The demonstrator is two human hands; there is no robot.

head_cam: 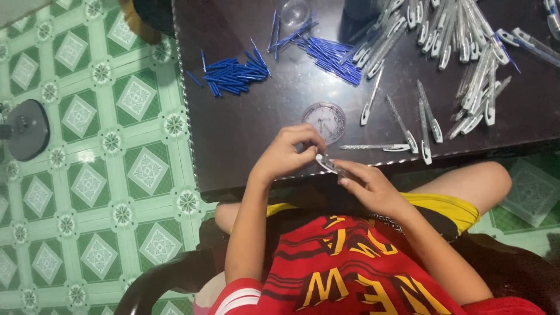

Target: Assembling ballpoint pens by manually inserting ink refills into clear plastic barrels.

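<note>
The left hand (286,154) curls its fingers around the near end of a clear pen barrel (330,165), pinching it at the tip. The right hand (370,185) grips the same barrel from the other side, thumb and fingers closed on it, so the barrel lies between the two hands, just above the near edge of the dark table (245,116). Just beyond the left hand's fingertips sits a round clear lid (324,121). Farther beyond the left hand lies a heap of blue refills (233,74), with a second heap (329,53) beyond the lid. Past the right hand, loose barrels (408,125) lie scattered, and a big pile of barrels (461,35) sits at the far side.
</note>
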